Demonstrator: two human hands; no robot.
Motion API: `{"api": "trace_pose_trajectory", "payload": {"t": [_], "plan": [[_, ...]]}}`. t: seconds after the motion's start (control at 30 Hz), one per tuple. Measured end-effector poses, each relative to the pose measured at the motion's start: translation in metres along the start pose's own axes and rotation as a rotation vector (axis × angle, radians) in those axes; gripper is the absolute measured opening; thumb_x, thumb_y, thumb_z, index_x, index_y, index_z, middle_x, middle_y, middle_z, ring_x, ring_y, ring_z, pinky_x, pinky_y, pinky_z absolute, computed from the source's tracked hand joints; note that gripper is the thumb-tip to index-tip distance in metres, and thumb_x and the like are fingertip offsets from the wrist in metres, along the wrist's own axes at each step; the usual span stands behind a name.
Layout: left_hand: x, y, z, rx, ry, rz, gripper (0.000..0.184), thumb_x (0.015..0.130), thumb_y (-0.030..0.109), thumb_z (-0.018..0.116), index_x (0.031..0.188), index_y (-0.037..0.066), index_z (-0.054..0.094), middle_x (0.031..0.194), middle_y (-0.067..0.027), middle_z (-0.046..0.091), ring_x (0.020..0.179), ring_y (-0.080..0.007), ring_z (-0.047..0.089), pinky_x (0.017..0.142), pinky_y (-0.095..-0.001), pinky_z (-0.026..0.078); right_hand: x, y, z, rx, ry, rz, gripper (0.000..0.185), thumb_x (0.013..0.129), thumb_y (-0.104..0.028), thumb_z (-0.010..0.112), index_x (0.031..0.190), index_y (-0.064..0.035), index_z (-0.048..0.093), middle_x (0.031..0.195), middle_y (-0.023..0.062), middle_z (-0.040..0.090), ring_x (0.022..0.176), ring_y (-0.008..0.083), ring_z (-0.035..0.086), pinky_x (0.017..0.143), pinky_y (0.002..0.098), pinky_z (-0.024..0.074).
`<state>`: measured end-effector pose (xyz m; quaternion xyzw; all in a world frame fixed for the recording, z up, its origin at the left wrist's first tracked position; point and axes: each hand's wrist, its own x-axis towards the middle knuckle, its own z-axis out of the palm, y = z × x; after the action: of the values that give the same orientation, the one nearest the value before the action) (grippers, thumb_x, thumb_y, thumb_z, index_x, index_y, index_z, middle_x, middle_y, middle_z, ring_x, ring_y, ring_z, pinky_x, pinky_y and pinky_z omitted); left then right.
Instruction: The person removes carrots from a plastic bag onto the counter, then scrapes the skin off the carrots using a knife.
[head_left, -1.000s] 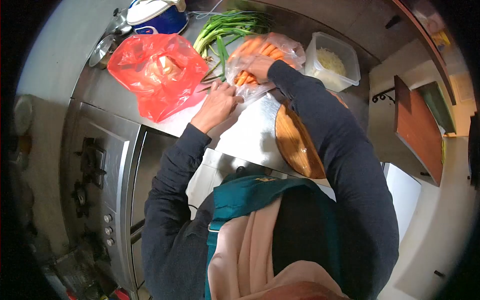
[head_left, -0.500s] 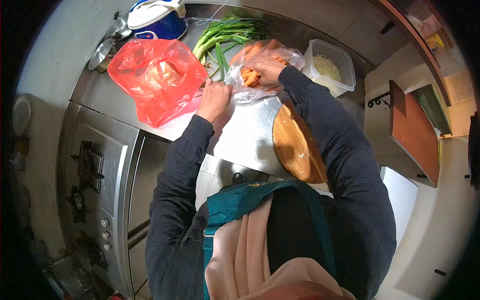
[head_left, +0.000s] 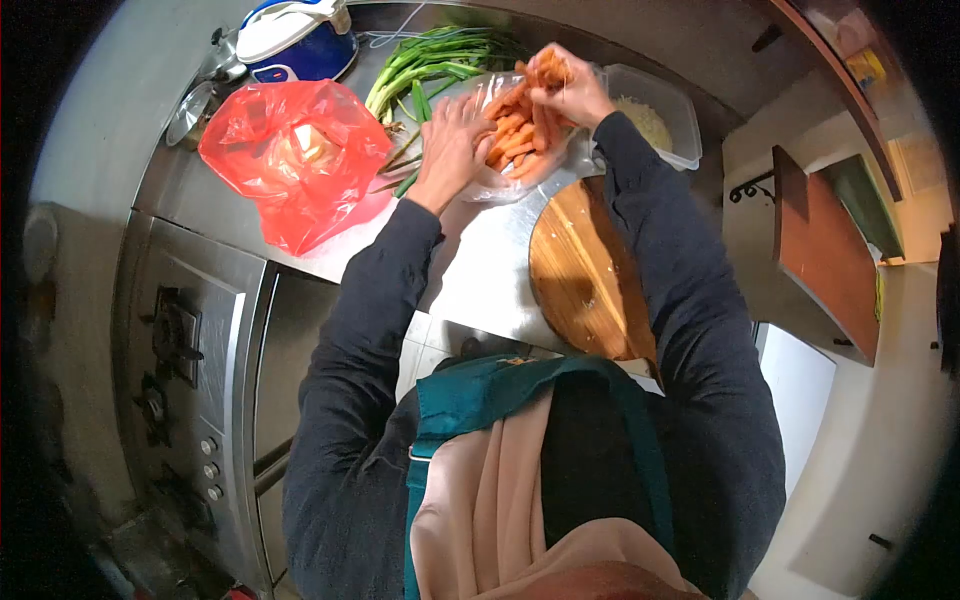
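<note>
Right hand [head_left: 578, 92]: fingers closed round handful of carrots [head_left: 548, 68], held at far side of clear plastic bag [head_left: 570, 160]. Left hand [head_left: 453, 150]: fingers bent at same bag's left edge; whether they pinch plastic, cannot tell. More carrots lie in open bag, between both hands' fingers. Spring onions [head_left: 430, 65] just beyond left fingers; red bag [head_left: 290, 190] to their left. Clear tub [head_left: 682, 115] with pale shreds [head_left: 643, 120] right of right fingers. Wooden board [head_left: 580, 265] on counter [head_left: 485, 265], nearer body than right fingers.
</note>
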<state>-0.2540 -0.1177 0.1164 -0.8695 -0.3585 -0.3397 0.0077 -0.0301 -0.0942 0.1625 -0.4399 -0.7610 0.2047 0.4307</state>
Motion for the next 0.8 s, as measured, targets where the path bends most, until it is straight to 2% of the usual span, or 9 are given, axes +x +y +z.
{"api": "trace_pose_trajectory", "payload": {"t": [0.03,0.13,0.27,0.3,0.47,0.6,0.63,0.73,0.8], "plan": [[0.006,0.005,0.002,0.108,-0.211,-0.117,0.038,0.076,0.019,0.061,0.112,0.011,0.057,0.129,-0.0207,0.037,0.115,-0.0396,0.037,0.092,-0.0475,0.038,0.001,0.000,-0.003,-0.025,0.050,0.007,0.028,0.069,-0.007,0.069,0.092,-0.0073,0.051,0.085,-0.0021,0.053,0.081,0.0065,0.051,0.074,0.0237,0.0438],[0.015,-0.016,0.035,0.161,-0.281,-0.221,0.027,0.075,0.017,0.061,0.102,0.018,0.064,0.127,-0.0155,0.039,0.116,-0.0427,0.036,0.082,-0.0569,0.041,0.003,0.001,-0.008,0.031,0.111,-0.041,0.030,0.071,-0.011,0.071,0.095,-0.0064,0.053,0.087,-0.0004,0.058,0.080,0.0072,0.054,0.075,0.0241,0.0459],[0.021,-0.028,0.037,-0.031,-0.366,-0.211,0.037,0.077,0.009,0.051,0.113,0.016,0.058,0.133,-0.0181,0.035,0.097,-0.0418,0.054,0.081,-0.0457,0.047,0.003,-0.013,-0.015,0.268,0.240,-0.104,0.022,0.075,-0.005,0.066,0.095,-0.0033,0.057,0.090,0.0069,0.063,0.084,0.0160,0.062,0.080,0.0281,0.0489],[0.019,-0.031,0.044,0.036,-0.275,-0.179,0.050,0.073,0.005,0.052,0.122,0.014,0.049,0.134,-0.0217,0.033,0.088,-0.0418,0.058,0.079,-0.0401,0.048,0.001,-0.032,-0.016,0.336,0.319,-0.028,0.022,0.073,-0.004,0.067,0.092,-0.0038,0.057,0.088,0.0058,0.062,0.082,0.0154,0.061,0.078,0.0287,0.0486],[0.022,-0.027,0.030,-0.018,-0.201,-0.191,0.062,0.066,0.001,0.060,0.125,0.013,0.044,0.130,-0.0283,0.034,0.092,-0.0412,0.057,0.078,-0.0416,0.049,-0.011,-0.060,-0.020,0.604,0.469,0.069,0.019,0.068,0.002,0.068,0.084,-0.0032,0.058,0.083,0.0036,0.061,0.075,0.0138,0.059,0.073,0.0285,0.0485],[0.014,-0.012,0.015,-0.030,-0.122,-0.145,0.055,0.072,0.005,0.060,0.124,0.012,0.045,0.130,-0.0265,0.036,0.111,-0.0376,0.046,0.091,-0.0411,0.041,-0.026,-0.072,-0.030,0.766,0.595,0.163,0.016,0.072,0.003,0.066,0.085,-0.0032,0.059,0.081,0.0034,0.060,0.076,0.0145,0.059,0.069,0.0296,0.0494],[0.012,-0.005,0.008,-0.012,-0.050,-0.119,0.052,0.074,0.007,0.059,0.124,0.010,0.045,0.130,-0.0254,0.036,0.118,-0.0366,0.040,0.097,-0.0405,0.036,-0.031,-0.067,-0.030,0.826,0.643,0.158,0.014,0.074,-0.002,0.065,0.086,-0.0016,0.059,0.081,0.0103,0.062,0.075,0.0197,0.061,0.068,0.0317,0.0505],[0.014,0.036,-0.010,-0.396,0.245,0.031,0.049,0.077,0.015,0.063,0.123,0.008,0.046,0.130,-0.0199,0.039,0.121,-0.0322,0.038,0.100,-0.0387,0.032,-0.053,-0.034,-0.044,0.734,0.560,0.075,0.017,0.076,0.000,0.062,0.092,0.0008,0.057,0.089,0.0101,0.062,0.084,0.0198,0.062,0.080,0.0297,0.0496],[0.021,0.066,-0.024,-0.403,0.257,0.087,0.056,0.076,0.024,0.067,0.123,0.004,0.044,0.128,-0.0168,0.043,0.118,-0.0308,0.042,0.098,-0.0381,0.034,-0.068,-0.038,-0.042,0.738,0.592,0.081,0.014,0.076,0.002,0.061,0.089,0.0035,0.057,0.089,0.0127,0.062,0.084,0.0216,0.062,0.080,0.0308,0.0501]]}}
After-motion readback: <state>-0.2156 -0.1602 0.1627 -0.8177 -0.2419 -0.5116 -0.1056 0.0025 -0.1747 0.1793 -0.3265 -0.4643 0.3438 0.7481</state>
